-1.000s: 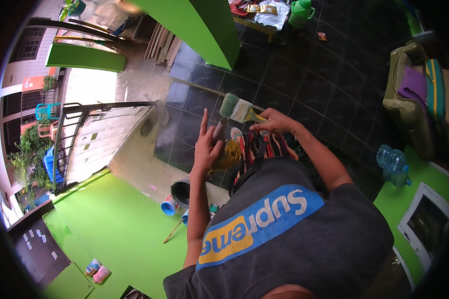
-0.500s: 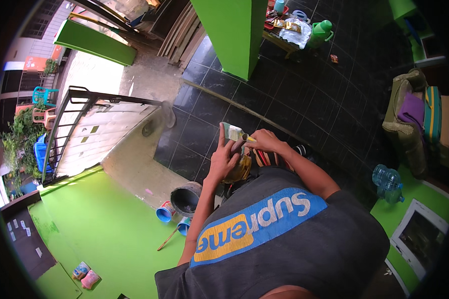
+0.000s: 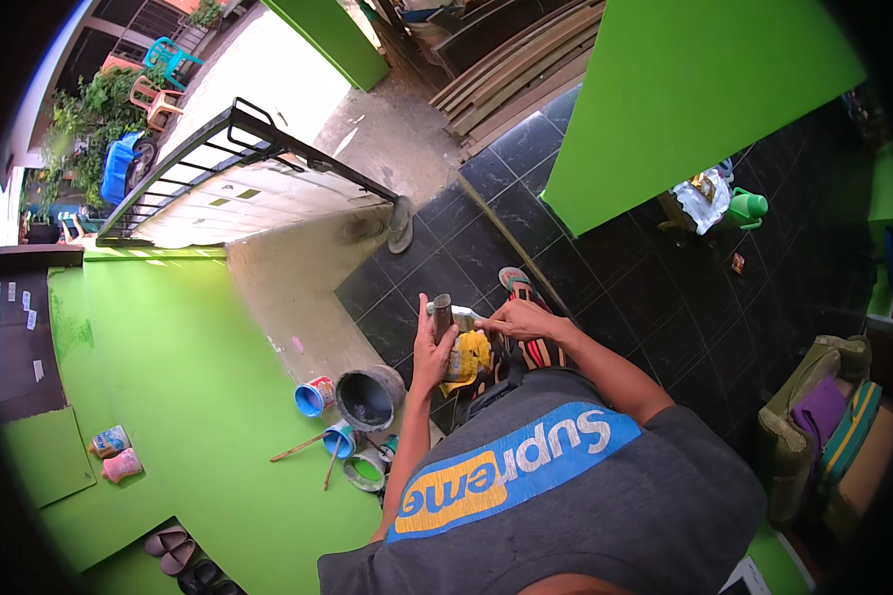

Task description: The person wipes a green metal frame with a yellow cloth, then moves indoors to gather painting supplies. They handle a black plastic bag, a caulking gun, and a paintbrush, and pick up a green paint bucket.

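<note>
My left hand (image 3: 434,349) is wrapped round a dark brown, tube-like piece (image 3: 443,311) that points up beside its thumb. A flat whitish piece (image 3: 462,314) shows right behind it. From the right, my right hand (image 3: 522,320) reaches to this whitish piece, its fingers bent and the forefinger stretched along its end. What the right hand grips is hidden by its own fingers. Just below the hands, a crumpled yellow bag (image 3: 466,363) lies close to my lap. One sandaled foot (image 3: 519,282) shows beyond my right hand.
Left of my left arm stand a dark bucket (image 3: 369,398), a blue-lined can (image 3: 315,397), another can (image 3: 339,437) with sticks, and a pot of green paint (image 3: 365,470). Ahead are a metal gate (image 3: 268,188) and a green pillar (image 3: 685,109). An armchair (image 3: 799,416) stands right.
The view has swung right, showing more of the pillar. In my left hand the brown piece now stands upright. The yellow piece at my right fingers no longer shows.
</note>
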The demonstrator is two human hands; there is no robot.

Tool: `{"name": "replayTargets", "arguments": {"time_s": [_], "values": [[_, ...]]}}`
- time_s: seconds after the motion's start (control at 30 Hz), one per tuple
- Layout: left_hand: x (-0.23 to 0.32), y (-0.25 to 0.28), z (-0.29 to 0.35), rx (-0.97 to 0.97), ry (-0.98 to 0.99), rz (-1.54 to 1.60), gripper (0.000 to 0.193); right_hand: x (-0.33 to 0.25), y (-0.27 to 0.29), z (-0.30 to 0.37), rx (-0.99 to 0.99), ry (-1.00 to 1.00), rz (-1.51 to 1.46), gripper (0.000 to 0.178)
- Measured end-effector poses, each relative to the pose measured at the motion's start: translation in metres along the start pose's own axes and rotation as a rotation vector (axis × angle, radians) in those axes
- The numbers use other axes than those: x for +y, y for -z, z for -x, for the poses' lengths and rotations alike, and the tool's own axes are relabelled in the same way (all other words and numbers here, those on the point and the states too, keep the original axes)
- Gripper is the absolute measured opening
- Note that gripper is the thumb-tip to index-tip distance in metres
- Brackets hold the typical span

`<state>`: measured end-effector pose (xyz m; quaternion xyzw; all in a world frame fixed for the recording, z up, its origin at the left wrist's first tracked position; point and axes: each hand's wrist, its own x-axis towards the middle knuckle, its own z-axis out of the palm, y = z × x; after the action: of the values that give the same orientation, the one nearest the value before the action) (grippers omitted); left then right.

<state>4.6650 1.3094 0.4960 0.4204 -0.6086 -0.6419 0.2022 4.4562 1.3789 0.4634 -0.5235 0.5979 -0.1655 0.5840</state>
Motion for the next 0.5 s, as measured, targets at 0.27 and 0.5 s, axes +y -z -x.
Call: {"name": "replayTargets", "arguments": {"time_s": [0.27,0.5], "values": [[0.008,-0.009,-0.029,-0.025,0.183,-0.086,0.042,-0.008,0.065,-0.057,-0.080,0.019,0.203,0.069],[0.022,-0.035,-0.055,0.293,0.169,0.097,0.055,-0.013,0.069,-0.115,0.016,-0.025,0.153,0.061]]}}
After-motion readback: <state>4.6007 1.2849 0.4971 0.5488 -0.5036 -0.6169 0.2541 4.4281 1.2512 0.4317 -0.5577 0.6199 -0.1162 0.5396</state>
